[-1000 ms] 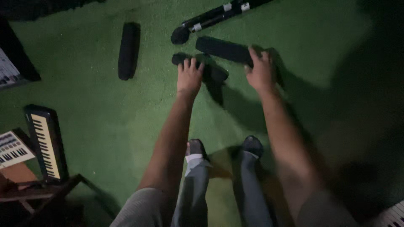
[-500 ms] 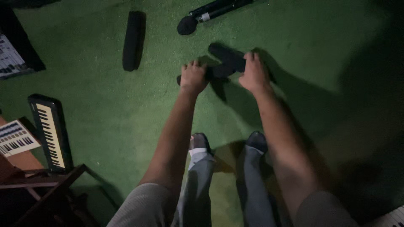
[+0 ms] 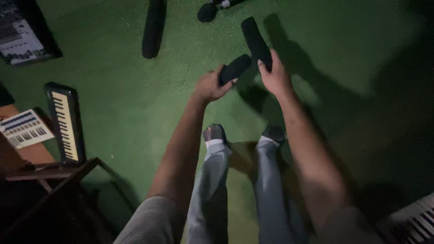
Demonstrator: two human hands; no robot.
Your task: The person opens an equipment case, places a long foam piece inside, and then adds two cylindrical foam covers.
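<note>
Head view, dim light, green carpet (image 3: 113,104) below. I see 2 bare forearms reaching forward over grey trouser legs and 2 dark shoes.

Left hand (image 3: 209,86): fingers clenched around the lower end of a short black foam tube (image 3: 235,68), which tilts up toward the right, lifted off the carpet.

Right hand (image 3: 275,77): grasping a longer black foam tube (image 3: 256,41) near its lower end; the tube angles up and to the left. The 2 tubes sit just beside each other between the hands; I cannot tell if they touch.

On the carpet: a 3rd black foam cylinder (image 3: 153,28) lies well apart at upper left. A microphone (image 3: 212,9) with a round dark head lies near the top edge.

Left side: a small keyboard (image 3: 67,122) stands near a wooden stand (image 3: 49,174); another small keyboard (image 3: 25,129) rests further left. White piano keys (image 3: 409,219) show at the lower right corner.
</note>
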